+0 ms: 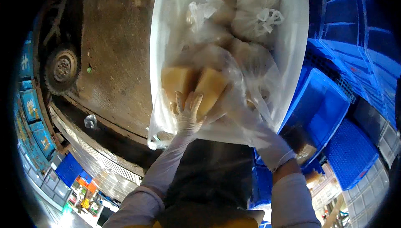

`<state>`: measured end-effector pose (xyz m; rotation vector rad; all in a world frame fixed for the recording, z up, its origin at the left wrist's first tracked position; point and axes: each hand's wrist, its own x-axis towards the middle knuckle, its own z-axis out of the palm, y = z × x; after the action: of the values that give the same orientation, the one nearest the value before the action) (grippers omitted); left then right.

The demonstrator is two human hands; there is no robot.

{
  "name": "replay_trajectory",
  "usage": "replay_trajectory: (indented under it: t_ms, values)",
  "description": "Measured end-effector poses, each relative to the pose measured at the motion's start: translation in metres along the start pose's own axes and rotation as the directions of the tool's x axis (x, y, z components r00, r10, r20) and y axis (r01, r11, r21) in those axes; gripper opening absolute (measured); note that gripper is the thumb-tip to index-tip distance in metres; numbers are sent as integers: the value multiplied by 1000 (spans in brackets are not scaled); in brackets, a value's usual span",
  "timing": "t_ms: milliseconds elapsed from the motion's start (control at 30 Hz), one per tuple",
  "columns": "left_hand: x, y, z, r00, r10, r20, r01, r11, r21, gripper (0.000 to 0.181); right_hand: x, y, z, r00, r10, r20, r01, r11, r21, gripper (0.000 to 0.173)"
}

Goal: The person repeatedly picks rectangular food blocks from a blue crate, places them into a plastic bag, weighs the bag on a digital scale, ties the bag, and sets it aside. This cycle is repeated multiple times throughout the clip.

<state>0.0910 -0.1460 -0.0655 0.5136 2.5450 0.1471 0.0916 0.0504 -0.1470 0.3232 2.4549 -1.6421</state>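
Note:
A large white plastic tub [155, 55] lies before me with several bagged items in it. My left hand [187, 110], in a thin whitish glove, rests with fingers spread on yellowish-tan blocks [209, 87] at the tub's near end. A clear plastic bag [239, 71] lies partly around the blocks. My right hand [250, 124], also gloved, is blurred at the bag's right side; whether its fingers grip the film cannot be told. Farther back are a knotted plastic bag [258, 14] and another bag with white tied handles [200, 13], both with brownish contents.
Blue plastic crates [329, 102] stand at the right, beside blue sheeting [351, 14]. A small wheel [62, 66] stands at the left on brown, dirty ground [116, 49]. A crumpled piece of clear plastic [91, 121] lies at the lower left.

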Motion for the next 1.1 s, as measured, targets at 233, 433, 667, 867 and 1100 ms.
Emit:
replay_trajectory:
  t_ms: [233,433,667,867,1100]
  values:
    - [-27,-54,-20,993,92,-73,-109,950,-294,81,72,-42,-38,972,-154,-178,49,873,-486,36]
    - [-70,-87,-85,925,273,263,-254,962,-103,39,93,-45,-46,885,213,-414,-6,894,447,38]
    - [-82,-69,-176,765,488,420,-500,861,-92,11,1,-118,-102,914,122,-387,130,817,562,26]
    - [-66,5,-178,774,551,312,-584,812,17,25,-150,-5,-213,749,502,-433,-231,810,539,22]
    - [-35,268,-13,627,667,403,-55,554,-831,32,-384,165,-180,82,784,-616,-915,304,266,31]
